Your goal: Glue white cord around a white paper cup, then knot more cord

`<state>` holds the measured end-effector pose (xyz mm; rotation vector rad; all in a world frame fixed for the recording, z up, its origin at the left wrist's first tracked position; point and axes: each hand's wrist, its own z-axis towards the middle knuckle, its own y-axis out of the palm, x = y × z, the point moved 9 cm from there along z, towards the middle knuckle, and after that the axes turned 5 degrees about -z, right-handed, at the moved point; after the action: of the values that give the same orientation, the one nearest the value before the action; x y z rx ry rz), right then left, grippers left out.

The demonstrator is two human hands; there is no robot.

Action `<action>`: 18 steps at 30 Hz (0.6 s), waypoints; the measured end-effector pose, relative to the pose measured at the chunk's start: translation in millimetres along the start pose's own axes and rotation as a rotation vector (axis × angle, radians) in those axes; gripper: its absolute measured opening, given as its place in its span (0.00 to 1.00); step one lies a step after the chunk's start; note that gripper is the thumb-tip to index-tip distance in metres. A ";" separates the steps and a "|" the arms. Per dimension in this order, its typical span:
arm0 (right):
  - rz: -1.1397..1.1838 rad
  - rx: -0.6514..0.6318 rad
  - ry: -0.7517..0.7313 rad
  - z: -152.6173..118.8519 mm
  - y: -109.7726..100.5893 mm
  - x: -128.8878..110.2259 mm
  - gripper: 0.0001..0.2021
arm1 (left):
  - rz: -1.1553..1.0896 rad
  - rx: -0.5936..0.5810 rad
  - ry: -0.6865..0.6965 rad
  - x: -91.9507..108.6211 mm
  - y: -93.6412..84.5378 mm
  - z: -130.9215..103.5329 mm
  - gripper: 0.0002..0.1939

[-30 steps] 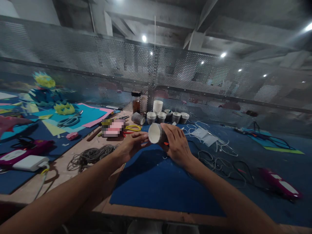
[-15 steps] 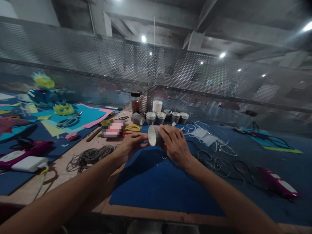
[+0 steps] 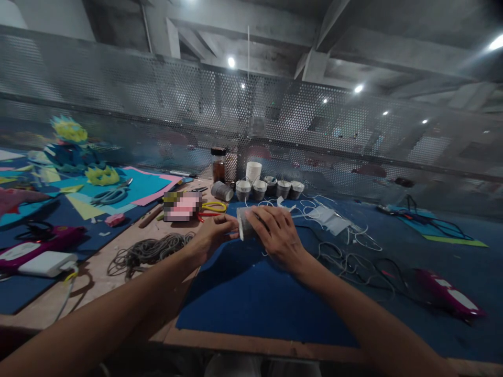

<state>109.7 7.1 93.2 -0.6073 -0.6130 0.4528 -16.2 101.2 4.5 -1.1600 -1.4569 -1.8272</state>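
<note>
A paper cup wrapped in grey cord (image 3: 245,224) lies tilted on its side above the blue mat, its white rim turned left. My right hand (image 3: 281,235) is wrapped over the body of the cup and hides much of it. At the rim, my left hand (image 3: 214,235) has its thumb and fingers pinched together; whatever is between them is too small to make out. Behind the cup stands a row of small cord-wrapped cups (image 3: 259,189) with thin handles. Another wrapped cup (image 3: 222,191) lies on its side next to them.
A tangle of grey cord (image 3: 151,252) lies left of my hands, near red-and-yellow-handled tools (image 3: 214,207). White paper cups (image 3: 253,170) are stacked beside a brown jar (image 3: 218,166). Wires (image 3: 346,262) and a purple glue gun (image 3: 451,296) are at right. Scissors (image 3: 112,193) rest on coloured paper.
The cup has turned in my right hand, so its opening, visible before, now shows nearly edge-on. Its rim has dropped slightly to the left. My left fingers remain close by the rim.
</note>
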 end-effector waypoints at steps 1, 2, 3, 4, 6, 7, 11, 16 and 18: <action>-0.002 0.002 -0.004 -0.2 -0.4 -1.4 0.24 | 0.010 0.000 0.013 0.0 0.0 0.6 0.08; -0.005 0.003 -0.009 -0.3 -0.7 -2.9 0.24 | 0.018 0.006 0.027 0.2 -0.3 1.0 0.08; -0.008 0.002 -0.014 -0.3 -0.8 -4.6 0.24 | 0.028 0.016 0.041 0.5 -0.8 1.1 0.08; -0.011 0.003 -0.017 -0.4 -1.1 -6.0 0.24 | 0.041 0.028 0.053 0.9 -1.3 0.9 0.08; -0.019 0.008 -0.021 -0.6 -1.4 -8.3 0.23 | 0.080 0.056 0.079 2.6 -2.2 -0.5 0.08; -0.022 0.012 -0.025 -0.7 -1.5 -9.4 0.23 | 0.106 0.066 0.094 4.1 -2.2 -1.6 0.07; -0.015 0.017 -0.027 -1.1 0.6 -8.6 0.23 | 0.157 0.075 0.130 9.7 0.4 -5.9 0.07; 0.052 0.023 0.110 -0.9 4.4 11.6 0.24 | 0.005 0.059 0.070 8.5 3.5 -6.5 0.08; 0.076 0.037 0.140 -1.1 4.3 16.9 0.25 | -0.020 0.064 0.052 8.2 3.4 -6.6 0.09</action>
<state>121.9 19.2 96.3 -0.6229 -0.4487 0.4875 -19.4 94.8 13.0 -1.0624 -1.4915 -1.7976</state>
